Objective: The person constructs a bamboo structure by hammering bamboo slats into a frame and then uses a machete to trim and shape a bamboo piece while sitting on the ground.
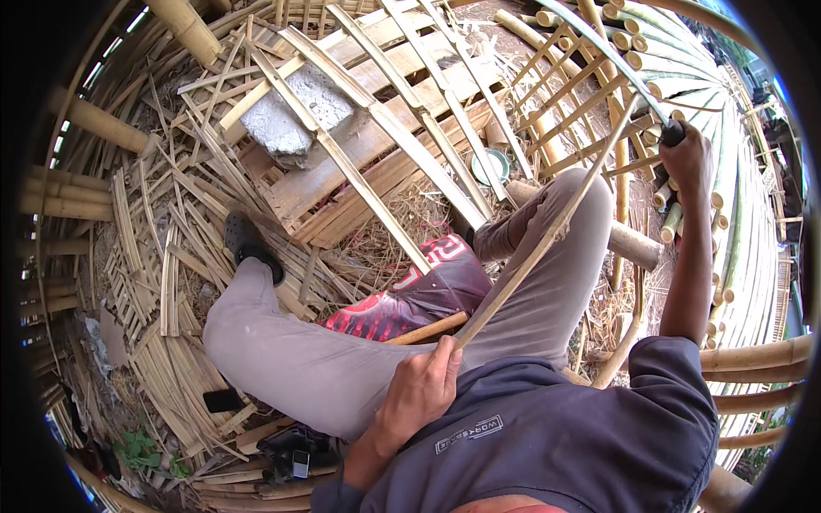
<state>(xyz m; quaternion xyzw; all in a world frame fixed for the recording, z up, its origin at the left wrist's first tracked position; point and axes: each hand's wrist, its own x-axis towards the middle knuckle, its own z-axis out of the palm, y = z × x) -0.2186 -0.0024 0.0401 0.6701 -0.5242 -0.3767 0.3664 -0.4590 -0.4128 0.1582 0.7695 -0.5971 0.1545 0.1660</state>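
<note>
My left hand (419, 386) is closed around the lower end of a long bamboo strip (547, 241), close to my shirt. The strip slants up across my bent right knee toward the far right. Out there my right hand (689, 158) grips the black handle of a long knife (617, 58), whose narrow pale blade points up and left past the picture's top. The strip's far end lies by the blade near the handle; whether they touch I cannot tell. Under my legs is a dark red-and-black printed cloth (432, 286), with a short bamboo piece (428, 329) across it.
A grey concrete block (298, 113) sits on a wooden pallet (342, 184), with split bamboo slats (376, 111) leaning over it. Loose strips (175, 248) litter the left ground. Bamboo poles (727, 171) are stacked right. A green bowl (490, 167) and black phone (223, 401) lie nearby.
</note>
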